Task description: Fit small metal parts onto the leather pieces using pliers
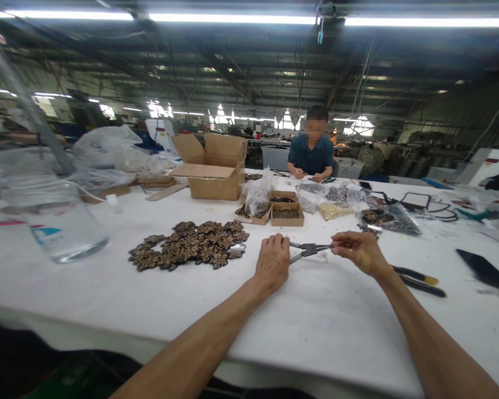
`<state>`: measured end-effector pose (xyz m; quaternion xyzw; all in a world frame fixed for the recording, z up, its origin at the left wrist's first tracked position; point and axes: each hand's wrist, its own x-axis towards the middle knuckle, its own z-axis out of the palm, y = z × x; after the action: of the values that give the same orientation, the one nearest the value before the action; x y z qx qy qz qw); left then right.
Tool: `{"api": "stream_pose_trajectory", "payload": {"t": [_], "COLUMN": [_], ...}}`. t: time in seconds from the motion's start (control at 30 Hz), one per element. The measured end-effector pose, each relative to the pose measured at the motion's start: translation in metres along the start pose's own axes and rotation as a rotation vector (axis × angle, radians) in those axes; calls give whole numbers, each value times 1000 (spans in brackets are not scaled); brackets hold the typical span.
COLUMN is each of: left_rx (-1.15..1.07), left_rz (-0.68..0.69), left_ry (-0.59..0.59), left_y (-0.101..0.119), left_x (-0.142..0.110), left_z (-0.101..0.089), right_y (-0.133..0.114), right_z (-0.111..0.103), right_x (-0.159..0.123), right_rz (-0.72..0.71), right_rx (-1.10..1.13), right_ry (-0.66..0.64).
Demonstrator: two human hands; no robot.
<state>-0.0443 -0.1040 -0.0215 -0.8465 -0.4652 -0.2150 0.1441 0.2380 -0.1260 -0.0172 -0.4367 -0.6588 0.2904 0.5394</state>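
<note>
My left hand (272,261) is closed round the handles of small grey pliers (309,250) just above the white table (149,299). The pliers' tip points right, toward my right hand (355,252), whose fingers pinch something tiny at the jaws; I cannot make out what. A pile of dark leopard-patterned flat pieces (191,250) lies to the left of my left hand.
Black-handled pliers (419,280) lie right of my right wrist. Small cardboard trays (286,213) and plastic bags of parts (258,194) sit beyond. An open carton (214,166), a clear jar (54,219) at left, a dark flat object (484,270) at right. A person (311,152) sits across.
</note>
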Motion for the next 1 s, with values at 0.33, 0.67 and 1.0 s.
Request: {"api": "stream_pose_trajectory", "payload": {"t": [0.33, 0.67, 1.0], "left_rx": [-29, -107, -177], "left_rz": [-3, 13, -79], "left_ry": [-15, -43, -94], "left_y": [-2, -3, -4], "left_x": [-1, 1, -2], "left_z": [1, 6, 9], "right_y": [-10, -12, -11], "right_z": [-2, -1, -3], "right_x": [0, -2, -2], "right_rz": [-3, -8, -14], "right_rx": [-24, -30, -64], "right_ry": [-45, -46, -78]}}
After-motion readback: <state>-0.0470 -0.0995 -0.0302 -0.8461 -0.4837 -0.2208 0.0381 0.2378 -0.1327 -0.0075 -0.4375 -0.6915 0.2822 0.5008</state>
